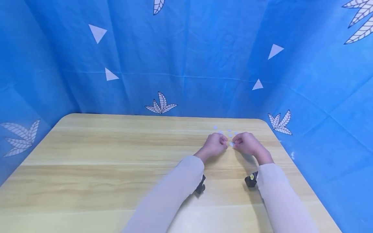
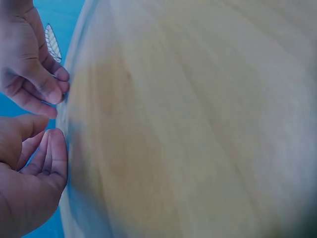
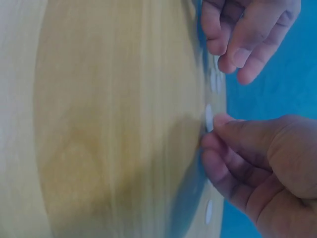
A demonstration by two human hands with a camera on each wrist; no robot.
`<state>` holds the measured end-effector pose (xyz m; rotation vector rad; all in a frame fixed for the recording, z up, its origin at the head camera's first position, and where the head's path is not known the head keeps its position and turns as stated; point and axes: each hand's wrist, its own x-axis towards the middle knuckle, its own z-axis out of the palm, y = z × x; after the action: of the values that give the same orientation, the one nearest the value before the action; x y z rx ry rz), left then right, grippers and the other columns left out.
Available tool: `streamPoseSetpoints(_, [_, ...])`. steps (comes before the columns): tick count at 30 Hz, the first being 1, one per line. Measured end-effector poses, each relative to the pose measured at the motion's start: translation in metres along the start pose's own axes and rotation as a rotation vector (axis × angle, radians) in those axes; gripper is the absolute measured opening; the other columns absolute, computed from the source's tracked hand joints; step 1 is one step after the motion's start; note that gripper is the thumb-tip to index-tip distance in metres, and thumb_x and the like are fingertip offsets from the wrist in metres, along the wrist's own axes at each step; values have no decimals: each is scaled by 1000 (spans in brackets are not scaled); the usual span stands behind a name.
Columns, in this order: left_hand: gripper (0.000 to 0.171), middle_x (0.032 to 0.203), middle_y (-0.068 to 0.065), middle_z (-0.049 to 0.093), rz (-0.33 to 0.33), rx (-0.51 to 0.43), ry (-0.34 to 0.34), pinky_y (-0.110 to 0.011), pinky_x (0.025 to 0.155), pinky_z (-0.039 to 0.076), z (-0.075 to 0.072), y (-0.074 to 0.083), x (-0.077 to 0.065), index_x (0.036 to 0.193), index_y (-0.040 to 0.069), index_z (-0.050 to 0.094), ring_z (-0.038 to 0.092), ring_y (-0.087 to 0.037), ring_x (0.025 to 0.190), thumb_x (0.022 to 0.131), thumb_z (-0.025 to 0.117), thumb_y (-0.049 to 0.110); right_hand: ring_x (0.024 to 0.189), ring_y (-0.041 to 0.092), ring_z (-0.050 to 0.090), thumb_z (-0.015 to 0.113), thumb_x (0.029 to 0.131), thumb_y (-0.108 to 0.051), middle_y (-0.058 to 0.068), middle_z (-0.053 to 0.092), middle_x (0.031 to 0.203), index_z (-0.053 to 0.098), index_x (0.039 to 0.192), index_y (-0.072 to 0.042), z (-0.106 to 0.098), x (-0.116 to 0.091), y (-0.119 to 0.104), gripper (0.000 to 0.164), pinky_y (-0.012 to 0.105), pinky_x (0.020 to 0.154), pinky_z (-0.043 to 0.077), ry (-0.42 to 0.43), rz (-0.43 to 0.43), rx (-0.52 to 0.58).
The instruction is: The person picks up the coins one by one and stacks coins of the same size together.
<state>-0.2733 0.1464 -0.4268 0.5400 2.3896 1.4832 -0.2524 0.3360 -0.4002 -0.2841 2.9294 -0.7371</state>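
White discs [image 3: 209, 212], right hand [image 1: 247, 144] pinching 1 — curtain [image 1: 204, 64] behind

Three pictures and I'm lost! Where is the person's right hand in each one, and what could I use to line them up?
Head view: the right hand is right of centre, just right of the left hand.
Left wrist view: upper left corner, above the left hand.
Right wrist view: lower right, below the left hand.
Shared landmark: the table, with the blue curtain beyond its edge.

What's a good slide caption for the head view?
Left hand and right hand close together by small white discs on a wooden table, blue curtain behind.
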Motion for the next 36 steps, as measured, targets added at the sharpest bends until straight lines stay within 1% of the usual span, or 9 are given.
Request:
streamPoseSetpoints(4, [19, 90, 4, 67, -25, 2, 16, -22, 82, 53, 5, -2, 5, 110, 5, 73, 62, -9, 86, 91, 74, 3, 99, 34, 69, 71, 93, -3, 19, 73, 102, 70, 114, 8, 2, 1, 3, 24, 49, 90, 56, 5, 9, 8])
streamPoseSetpoints(8, [21, 92, 2, 68, -13, 23, 32, -22, 81, 53, 8, -3, 10, 109, 5, 74, 63, -10, 88, 89, 75, 1, 94, 33, 70, 72, 93, -4, 18, 74, 98, 72, 110, 9, 3, 3, 4, 21, 48, 88, 56, 15, -11, 4])
streamPoseSetpoints(13, [21, 93, 3, 70, -1, 89, 45, -19, 80, 53, 13, -2, 14, 109, 7, 76, 64, -9, 88, 88, 76, 3, 87, 28, 69, 73, 91, -4, 13, 74, 90, 74, 104, 7, 4, 6, 2, 16, 45, 84, 57, 21, -15, -12])
streamPoseSetpoints(16, [21, 91, 3, 70, -2, 116, 45, -18, 80, 52, 15, -2, 16, 108, 7, 76, 64, -7, 87, 88, 76, 3, 85, 26, 69, 74, 91, -4, 12, 74, 88, 74, 100, 6, 3, 7, 0, 14, 45, 83, 57, 20, -14, -20])
streamPoseSetpoints(20, [22, 92, 2, 71, -7, 135, 32, -18, 83, 52, 16, -2, 17, 110, 6, 76, 65, -8, 89, 88, 78, 4, 85, 27, 70, 75, 90, -3, 13, 75, 89, 75, 100, 6, 4, 7, 0, 13, 45, 84, 57, 15, -5, -15])
streamPoseSetpoints(23, [24, 95, 1, 72, -8, 154, 22, -19, 85, 53, 16, -3, 17, 112, 5, 75, 66, -9, 92, 88, 79, 6, 85, 26, 71, 75, 90, -2, 13, 75, 90, 75, 100, 6, 5, 6, 1, 13, 44, 83, 58, 3, 5, 8])
streamPoseSetpoints(28, [27, 102, -2, 74, 5, 205, 13, -20, 88, 53, 15, -3, 16, 115, 4, 75, 67, -11, 97, 88, 79, 7, 85, 24, 71, 76, 89, 0, 12, 76, 90, 76, 99, 5, 7, 4, 2, 12, 43, 82, 58, -5, -8, 45])
streamPoseSetpoints(31, [25, 104, -3, 75, 24, 235, 8, -20, 88, 53, 15, -4, 15, 113, 4, 76, 67, -12, 97, 89, 79, 8, 84, 23, 71, 75, 88, 1, 10, 76, 89, 77, 99, 4, 7, 3, 1, 11, 44, 83, 58, -6, -12, 58])
streamPoseSetpoints(36, [14, 103, -2, 75, 44, 263, 5, -21, 84, 52, 16, -6, 15, 102, 6, 79, 65, -13, 95, 89, 79, 9, 88, 24, 71, 76, 88, -1, 11, 77, 91, 77, 98, 3, 9, 1, 2, 11, 46, 86, 56, -7, -6, 76])
